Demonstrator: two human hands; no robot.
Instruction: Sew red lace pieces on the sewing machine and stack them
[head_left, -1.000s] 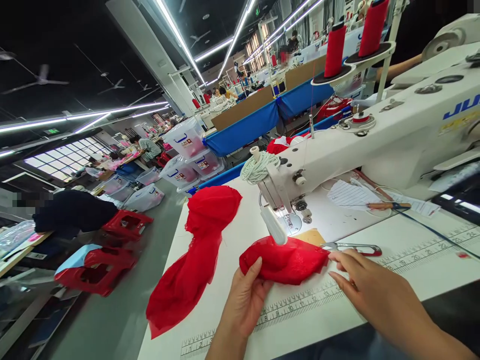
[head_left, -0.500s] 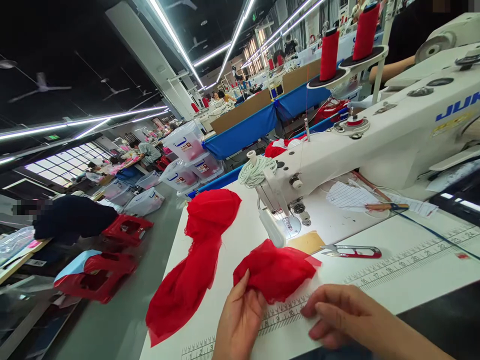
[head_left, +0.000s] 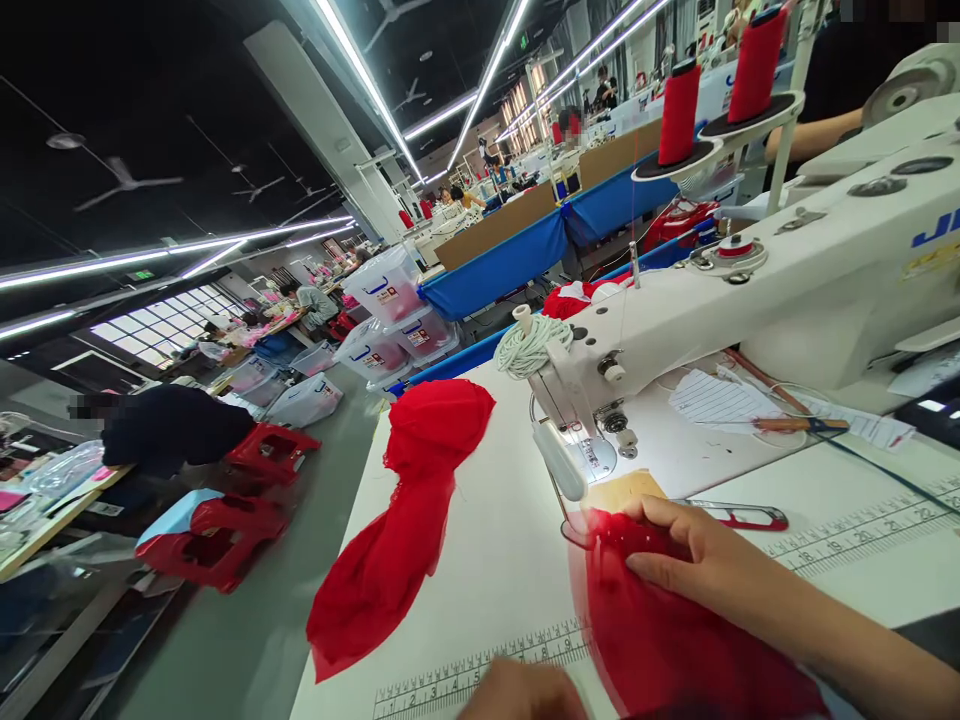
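My right hand (head_left: 697,560) lies on a piece of red fabric (head_left: 660,640) in front of the white sewing machine (head_left: 750,290), fingers curled over its upper edge near the presser foot (head_left: 592,465). The cloth now hangs toward me, smeared by motion. Only the top of my left hand (head_left: 517,695) shows at the bottom edge, fingers hidden. Red-handled thread snips (head_left: 742,516) lie just right of my right hand. A second, longer red fabric piece (head_left: 397,530) drapes over the table's left edge.
The white table (head_left: 495,580) has printed rulers along its front. Two red thread cones (head_left: 720,80) stand behind the machine. Papers and a pencil (head_left: 795,424) lie under the machine arm. Red stools (head_left: 225,520), plastic bins and other workers fill the aisle to the left.
The small red fabric piece has been pulled right and toward me. My right hand moved up onto it near the presser foot. My left hand dropped almost out of view.
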